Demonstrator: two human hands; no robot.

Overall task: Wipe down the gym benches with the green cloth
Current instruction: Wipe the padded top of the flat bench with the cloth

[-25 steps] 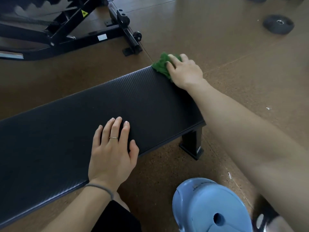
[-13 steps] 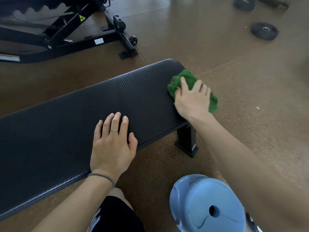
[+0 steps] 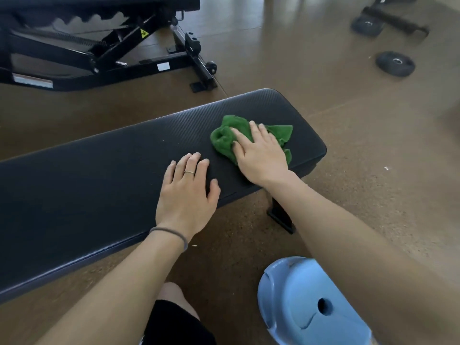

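bench (image 3: 104, 185): left end cut off | green cloth (image 3: 225, 138): partly under right hand (image 3: 261, 158)

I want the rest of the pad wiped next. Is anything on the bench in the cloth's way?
Yes. The left hand rests flat on the flat bench, just left of the green cloth that the right hand presses down. Beyond that hand the pad looks bare.

The right hand (image 3: 261, 155) presses the green cloth (image 3: 224, 138) on the bench (image 3: 99, 170) (left hand (image 3: 186, 195) flat beside).
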